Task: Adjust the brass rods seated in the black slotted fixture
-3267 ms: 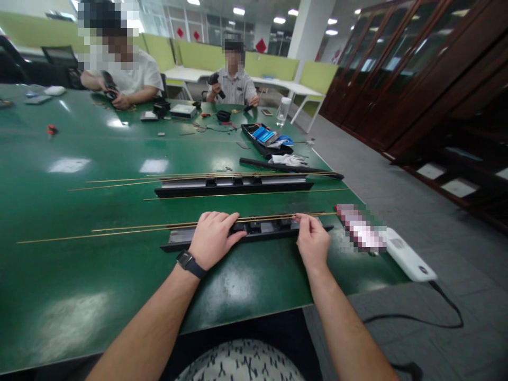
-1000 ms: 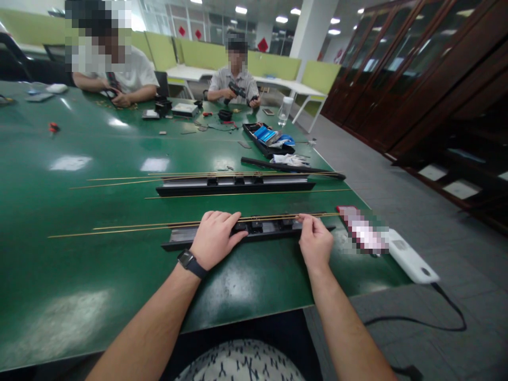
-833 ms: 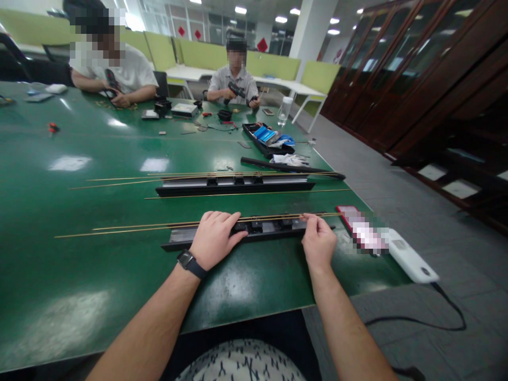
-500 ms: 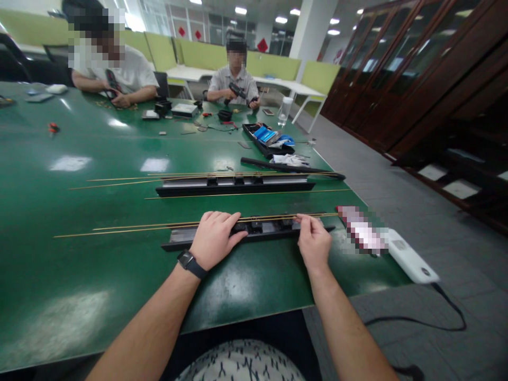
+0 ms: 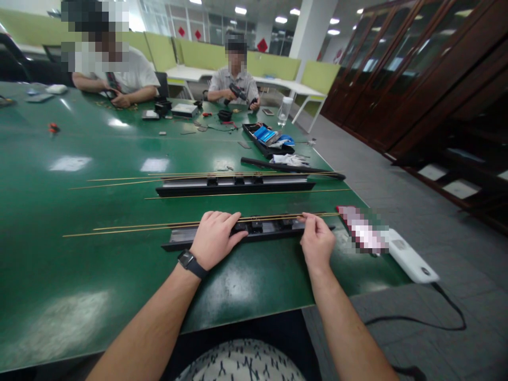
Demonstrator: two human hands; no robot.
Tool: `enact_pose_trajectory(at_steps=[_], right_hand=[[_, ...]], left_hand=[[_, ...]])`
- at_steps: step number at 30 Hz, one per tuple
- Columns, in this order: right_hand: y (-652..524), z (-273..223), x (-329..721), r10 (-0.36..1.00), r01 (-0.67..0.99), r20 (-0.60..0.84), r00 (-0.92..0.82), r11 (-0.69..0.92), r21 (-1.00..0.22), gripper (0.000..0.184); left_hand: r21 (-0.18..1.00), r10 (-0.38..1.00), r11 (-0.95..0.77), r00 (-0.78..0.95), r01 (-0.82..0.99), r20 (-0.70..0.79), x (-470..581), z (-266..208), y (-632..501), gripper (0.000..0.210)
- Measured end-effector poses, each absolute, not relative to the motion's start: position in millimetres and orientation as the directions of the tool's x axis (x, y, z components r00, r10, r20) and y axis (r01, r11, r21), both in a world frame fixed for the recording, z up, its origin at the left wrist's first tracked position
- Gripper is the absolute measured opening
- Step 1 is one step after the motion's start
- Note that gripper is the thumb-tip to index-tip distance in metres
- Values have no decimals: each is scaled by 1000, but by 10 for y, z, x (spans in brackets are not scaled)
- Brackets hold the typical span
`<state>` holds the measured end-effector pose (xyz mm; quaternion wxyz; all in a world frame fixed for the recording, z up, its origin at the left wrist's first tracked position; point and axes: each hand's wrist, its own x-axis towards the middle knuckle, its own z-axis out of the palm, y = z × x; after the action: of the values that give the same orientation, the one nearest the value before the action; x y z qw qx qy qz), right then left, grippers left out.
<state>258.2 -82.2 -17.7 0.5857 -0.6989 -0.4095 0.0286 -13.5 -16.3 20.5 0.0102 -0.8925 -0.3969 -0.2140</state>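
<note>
My left hand [image 5: 216, 239], with a dark watch at the wrist, lies over a black rail [image 5: 270, 233] on the green table. Its fingers reach over the far side and the thumb lies along the near side, so it grips the rail. Small black blocks [image 5: 256, 226] sit in the rail's channel. Thin brass-coloured rods [image 5: 130, 227] run along its back edge and stick out to the left. Near the rail's right end, my right hand [image 5: 317, 238] is closed in a pinch on one thin brass-coloured rod [image 5: 273, 216]. The fingertips partly hide that hold.
Beyond lies a second black rail [image 5: 238, 188] with more rods. Behind it are a black tube [image 5: 317, 172], gloves [image 5: 289, 160] and a black tray [image 5: 254, 138]. A phone [image 5: 359, 227] and white device [image 5: 410, 256] lie right. Two people sit opposite, one with a power drill [image 5: 237, 91].
My right hand has moved slightly right, and the pinched rod has slid right with it; its left end lies further right. My left hand has stayed in place on the rail.
</note>
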Motion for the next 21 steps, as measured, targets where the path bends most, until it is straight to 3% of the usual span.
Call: enact_pose_trajectory(at_steps=[6,15,21], right_hand=[[-835,-154,2537,651,578,461,602,42,-815,38],[-819,-175,2614,572,571,459,680,-20,-821,40],[-837,-159,2556,624,574,461,631,24,-819,41]], left_hand=[[154,704,-685,594,712,390,-133,207,-163,44],[156,705,-684,591,713,393,-138,196,-175,44],[157,707,-682,590,714,389,-139,208,-170,44]])
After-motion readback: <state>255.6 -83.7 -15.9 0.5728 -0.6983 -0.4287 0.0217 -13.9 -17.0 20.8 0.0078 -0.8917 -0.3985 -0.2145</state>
